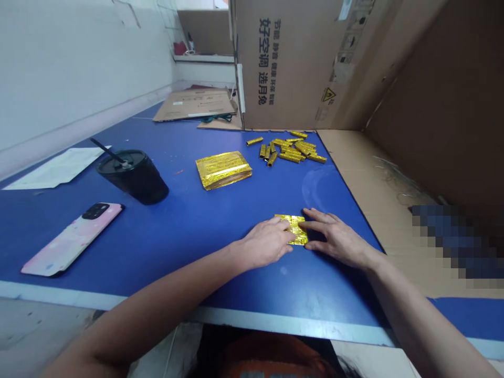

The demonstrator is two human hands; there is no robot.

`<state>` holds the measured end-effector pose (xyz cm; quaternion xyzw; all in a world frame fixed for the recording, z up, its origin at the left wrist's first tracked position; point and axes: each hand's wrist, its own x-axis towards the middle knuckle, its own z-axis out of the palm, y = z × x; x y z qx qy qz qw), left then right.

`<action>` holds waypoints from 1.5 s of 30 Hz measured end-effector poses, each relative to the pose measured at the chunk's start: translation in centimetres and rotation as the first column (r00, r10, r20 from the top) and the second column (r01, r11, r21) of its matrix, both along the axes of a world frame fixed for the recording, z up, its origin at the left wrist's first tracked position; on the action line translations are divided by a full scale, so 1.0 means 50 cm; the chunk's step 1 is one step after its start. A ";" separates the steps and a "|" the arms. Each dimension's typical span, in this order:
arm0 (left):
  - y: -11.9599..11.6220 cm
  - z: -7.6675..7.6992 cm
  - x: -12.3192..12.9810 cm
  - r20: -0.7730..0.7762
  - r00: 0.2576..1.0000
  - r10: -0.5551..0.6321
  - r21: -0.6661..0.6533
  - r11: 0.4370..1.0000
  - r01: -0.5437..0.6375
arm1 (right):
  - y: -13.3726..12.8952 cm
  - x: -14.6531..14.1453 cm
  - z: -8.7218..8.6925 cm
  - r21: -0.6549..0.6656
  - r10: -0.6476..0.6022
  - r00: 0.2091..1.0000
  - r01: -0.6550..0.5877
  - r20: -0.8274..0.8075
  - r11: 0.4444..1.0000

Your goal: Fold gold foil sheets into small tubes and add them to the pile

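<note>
A small shiny gold foil sheet (298, 236) lies flat on the blue tabletop (220, 262) between my hands, with a crease or seam running down it. My left hand (268, 242) rests over its left part, fingers stretched out and lying on the foil. From the other side my right hand (334, 235) touches its right edge with spread fingers. Beyond them sits a stack of flat gold foil pieces (223, 169). Farther back on the right is a loose heap of folded gold foil tubes (291, 152).
On the left stand a black lidded cup (136, 178) with a straw, a phone in a pink case (73, 239) and a white paper (55, 168). A large cardboard box (299, 68) walls the back; cardboard (354, 194) covers the right side. Flattened cardboard (195, 104) lies at the back.
</note>
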<state>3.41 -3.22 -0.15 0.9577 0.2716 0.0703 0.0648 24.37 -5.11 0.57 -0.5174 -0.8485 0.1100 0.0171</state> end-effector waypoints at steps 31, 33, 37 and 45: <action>0.004 -0.005 0.012 0.002 0.999 0.036 -0.005 0.999 -0.036 | -0.023 -0.030 0.019 0.116 0.092 0.996 -0.093 0.014 0.989; 0.003 0.000 0.011 0.009 0.999 0.036 -0.032 0.999 -0.035 | -0.024 -0.032 0.018 0.133 0.102 0.995 -0.104 0.015 0.986; 0.001 0.007 0.010 0.016 0.999 0.029 -0.060 0.998 -0.028 | -0.025 -0.035 0.017 0.133 0.122 0.993 -0.120 -0.006 0.984; 0.001 -0.001 0.011 0.040 0.998 0.048 -0.051 0.998 -0.046 | -0.014 -0.030 0.009 0.124 0.017 0.994 -0.004 -0.108 0.992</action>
